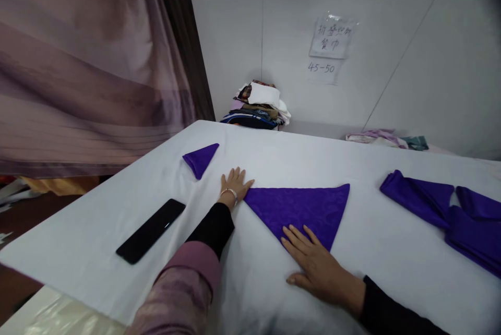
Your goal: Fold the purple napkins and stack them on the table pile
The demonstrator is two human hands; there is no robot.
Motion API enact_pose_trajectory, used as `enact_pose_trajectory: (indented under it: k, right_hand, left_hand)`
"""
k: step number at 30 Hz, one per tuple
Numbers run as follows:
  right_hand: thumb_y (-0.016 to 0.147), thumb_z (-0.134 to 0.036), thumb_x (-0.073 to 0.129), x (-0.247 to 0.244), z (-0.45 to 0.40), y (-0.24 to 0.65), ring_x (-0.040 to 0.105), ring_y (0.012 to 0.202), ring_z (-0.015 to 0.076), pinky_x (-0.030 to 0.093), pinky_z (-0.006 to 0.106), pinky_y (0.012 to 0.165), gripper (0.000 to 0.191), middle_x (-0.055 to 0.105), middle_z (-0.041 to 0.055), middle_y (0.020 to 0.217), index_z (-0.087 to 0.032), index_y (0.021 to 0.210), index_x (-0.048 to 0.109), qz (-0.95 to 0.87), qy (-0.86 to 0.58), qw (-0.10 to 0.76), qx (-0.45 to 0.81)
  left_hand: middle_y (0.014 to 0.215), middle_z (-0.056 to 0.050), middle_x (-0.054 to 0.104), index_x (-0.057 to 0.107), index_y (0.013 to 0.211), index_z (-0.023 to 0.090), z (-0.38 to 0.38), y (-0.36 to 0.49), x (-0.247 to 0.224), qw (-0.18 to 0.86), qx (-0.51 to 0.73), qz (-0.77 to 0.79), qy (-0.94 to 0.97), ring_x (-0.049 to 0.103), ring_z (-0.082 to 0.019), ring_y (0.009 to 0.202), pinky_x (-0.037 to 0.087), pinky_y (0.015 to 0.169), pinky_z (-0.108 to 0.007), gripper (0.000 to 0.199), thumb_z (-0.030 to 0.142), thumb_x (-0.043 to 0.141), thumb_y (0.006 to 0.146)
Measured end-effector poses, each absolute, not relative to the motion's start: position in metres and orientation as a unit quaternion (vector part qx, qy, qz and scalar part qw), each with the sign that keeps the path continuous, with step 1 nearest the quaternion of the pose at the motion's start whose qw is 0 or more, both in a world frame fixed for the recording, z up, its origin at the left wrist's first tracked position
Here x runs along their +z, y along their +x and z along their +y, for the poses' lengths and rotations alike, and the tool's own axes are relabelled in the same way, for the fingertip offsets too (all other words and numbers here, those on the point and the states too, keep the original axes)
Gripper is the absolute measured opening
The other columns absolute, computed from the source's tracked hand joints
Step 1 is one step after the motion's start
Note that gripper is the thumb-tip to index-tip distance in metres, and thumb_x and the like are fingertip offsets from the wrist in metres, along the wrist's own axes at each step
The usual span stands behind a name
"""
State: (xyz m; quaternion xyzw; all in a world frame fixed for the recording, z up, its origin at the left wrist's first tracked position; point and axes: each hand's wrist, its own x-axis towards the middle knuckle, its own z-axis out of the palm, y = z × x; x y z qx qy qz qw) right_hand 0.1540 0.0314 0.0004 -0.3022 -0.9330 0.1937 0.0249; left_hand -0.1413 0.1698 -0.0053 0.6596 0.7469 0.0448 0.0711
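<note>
A purple cloth napkin (303,210), folded to a triangle, lies flat on the white-covered table (297,160). My left hand (235,184) rests with spread fingers at the napkin's left corner, its thumb by the tip. A bracelet circles that wrist. My right hand (315,267) is laid flat at the lower edge, fingertips on the purple fabric and thumb on the white cover. Neither hand grips anything. Farther left sits a smaller folded purple napkin (201,160) with its point toward the upper right.
A black phone (151,230) lies on the left. More purple napkins (475,238) are at the right. Stacked clothes (260,105) and other fabric (378,138) sit by the wall. A handwritten sign (332,37) hangs there. A pinkish curtain (90,74) borders the left.
</note>
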Motion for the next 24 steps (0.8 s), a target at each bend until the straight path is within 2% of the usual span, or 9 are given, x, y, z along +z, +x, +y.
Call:
enact_pose_trajectory:
  k: [4, 9, 11, 13, 15, 18, 24]
  right_hand:
    - [0.088, -0.058, 0.037, 0.003, 0.031, 0.154, 0.009, 0.138, 0.0262, 0.004, 0.052, 0.110, 0.070, 0.013, 0.0085, 0.150, -0.023, 0.144, 0.016, -0.933, -0.301, 0.026, 0.196]
    - [0.087, -0.059, 0.037, 0.001, 0.032, 0.153, 0.009, 0.138, 0.0269, 0.004, 0.054, 0.110, 0.071, 0.013, 0.0090, 0.150, -0.022, 0.144, 0.015, -0.932, -0.299, 0.026, 0.201]
    - [0.087, -0.059, 0.038, 0.001, 0.032, 0.153, 0.010, 0.138, 0.0274, 0.004, 0.053, 0.110, 0.072, 0.013, 0.0092, 0.150, -0.022, 0.144, 0.016, -0.932, -0.297, 0.032, 0.204]
    - [0.086, -0.060, 0.038, 0.001, 0.032, 0.153, 0.010, 0.138, 0.0275, 0.003, 0.053, 0.110, 0.072, 0.013, 0.0094, 0.150, -0.022, 0.144, 0.017, -0.931, -0.297, 0.034, 0.208]
    - [0.086, -0.061, 0.037, 0.002, 0.032, 0.153, 0.010, 0.138, 0.0272, 0.003, 0.052, 0.110, 0.072, 0.015, 0.0100, 0.150, -0.022, 0.144, 0.019, -0.929, -0.300, 0.030, 0.214]
    - [0.085, -0.063, 0.036, 0.004, 0.033, 0.152, 0.011, 0.137, 0.0270, 0.001, 0.052, 0.110, 0.074, 0.023, 0.0125, 0.148, -0.020, 0.143, 0.022, -0.926, -0.304, 0.023, 0.223]
    - [0.084, -0.065, 0.034, 0.012, 0.031, 0.153, 0.009, 0.138, 0.0258, -0.001, 0.051, 0.110, 0.077, 0.022, 0.0139, 0.148, -0.017, 0.143, 0.022, -0.920, -0.311, 0.031, 0.235]
  left_hand:
    - [0.151, -0.009, 0.020, 0.032, 0.138, 0.018, 0.178, -0.147, 0.000, 0.073, 0.058, 0.771, 0.630, 0.013, -0.027, 0.138, 0.011, 0.108, -0.054, 0.068, 0.059, 0.020, 0.086]
    - [0.145, -0.012, 0.033, 0.039, 0.134, 0.019, 0.166, -0.138, 0.017, 0.052, 0.084, 0.788, 0.608, 0.027, -0.028, 0.134, 0.024, 0.103, -0.055, 0.058, 0.046, 0.010, 0.091]
    - [0.146, -0.010, 0.032, 0.039, 0.134, 0.019, 0.147, -0.120, 0.021, 0.035, 0.095, 0.772, 0.628, 0.022, -0.027, 0.136, 0.019, 0.107, -0.052, 0.057, 0.049, 0.016, 0.091]
    - [0.147, -0.004, 0.032, 0.041, 0.133, 0.023, 0.122, -0.095, 0.018, 0.023, 0.101, 0.722, 0.684, 0.018, -0.023, 0.137, 0.009, 0.112, -0.045, 0.055, 0.053, 0.026, 0.089]
    - [0.146, -0.006, 0.034, 0.040, 0.134, 0.021, 0.096, -0.070, 0.011, 0.014, 0.118, 0.611, 0.783, 0.019, -0.023, 0.137, 0.006, 0.112, -0.048, 0.058, 0.055, 0.026, 0.089]
    - [0.148, -0.005, 0.028, 0.035, 0.137, 0.022, 0.071, -0.047, -0.002, 0.051, 0.107, 0.514, 0.849, 0.017, -0.022, 0.138, 0.008, 0.111, -0.050, 0.059, 0.055, 0.023, 0.089]
    - [0.148, -0.006, 0.028, 0.028, 0.140, 0.024, 0.077, -0.052, -0.011, 0.067, 0.064, 0.511, 0.855, 0.018, -0.024, 0.137, 0.011, 0.110, -0.052, 0.062, 0.057, 0.027, 0.087]
